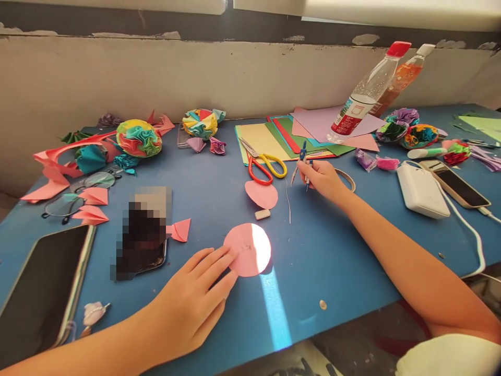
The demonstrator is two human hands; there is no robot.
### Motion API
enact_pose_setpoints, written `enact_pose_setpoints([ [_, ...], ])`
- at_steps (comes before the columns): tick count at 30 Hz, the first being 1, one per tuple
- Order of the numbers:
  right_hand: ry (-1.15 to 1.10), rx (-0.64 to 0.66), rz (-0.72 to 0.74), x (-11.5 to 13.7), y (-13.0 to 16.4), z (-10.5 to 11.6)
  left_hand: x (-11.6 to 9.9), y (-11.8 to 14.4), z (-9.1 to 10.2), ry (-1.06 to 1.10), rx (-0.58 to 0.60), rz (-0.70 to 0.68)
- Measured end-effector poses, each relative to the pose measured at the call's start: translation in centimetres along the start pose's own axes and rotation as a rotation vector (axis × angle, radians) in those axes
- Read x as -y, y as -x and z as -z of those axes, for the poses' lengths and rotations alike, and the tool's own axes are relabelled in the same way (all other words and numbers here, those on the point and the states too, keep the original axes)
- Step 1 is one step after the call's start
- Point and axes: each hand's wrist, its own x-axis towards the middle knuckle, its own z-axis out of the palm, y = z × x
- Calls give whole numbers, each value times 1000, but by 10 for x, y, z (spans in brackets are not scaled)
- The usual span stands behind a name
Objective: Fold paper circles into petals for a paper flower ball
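Under the fingertips of my left hand (pixel 205 292) lies a round pink paper disc (pixel 245 261) with faint pencil marks near its middle. That hand is flat, its fingers stretched out on the disc's left edge. My right hand (pixel 324 180) pinches a blue drawing compass (pixel 303 151) by its upper part, legs pointing down over the blue table. A second pink paper piece (pixel 263 195), rounded at the bottom, lies beyond the disc, close to a small white eraser (pixel 262 214). Scissors (pixel 266 166) with red and yellow handles rest left of the compass, blades partly apart.
Coloured paper sheets (pixel 254 136) are stacked at the back, with two bottles (pixel 354 115) by them. Folded paper balls (pixel 139 138) and glasses (pixel 64 203) are on the left. A dark phone (pixel 43 282) lies near left; a white power bank (pixel 422 190) with a cable lies right.
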Motion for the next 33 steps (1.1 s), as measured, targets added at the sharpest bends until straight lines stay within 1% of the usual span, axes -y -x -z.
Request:
enact_pose_setpoints([
  [4, 40, -77, 59, 3, 2, -5, 0, 1, 0, -18, 21, -21],
  [8, 90, -103, 79, 3, 2, -5, 0, 3, -1, -28, 31, -19],
  [12, 117, -228, 84, -2, 0, -5, 0, 2, -1, -23, 15, -4],
  [14, 142, -213, 92, -4, 0, -6, 1, 2, -2, -36, -5, -18],
  [16, 164, -178, 103, -5, 0, -6, 4, 2, -2, -70, -25, -63],
  [19, 175, -220, 115, -4, -1, 0, 5, 2, -3, -99, -45, -111],
  [20, 178, -237, 119, -5, -2, 4, 4, 3, -3, -91, -53, -100],
  [21, 193, -229, 114, -6, -4, 9, 4, 3, -4, -78, -57, -81],
  [24, 289, -90, 47, -13, -12, 27, 0, 3, -5, -44, -50, -13],
  [25, 318, -56, 23, -17, -15, 33, -1, 3, -5, -40, -45, -3],
  [26, 341, -51, 10, -21, -18, 38, -1, 3, -5, -38, -44, -4],
  [27, 357, -75, 10, -25, -21, 43, -2, 3, -6, -38, -46, -7],
  [30, 414, -226, 34, -35, -27, 56, -1, 3, -6, -37, -63, -11],
  [33, 496, -355, 85, -42, -28, 63, -1, 3, -7, -51, -81, -7],
])
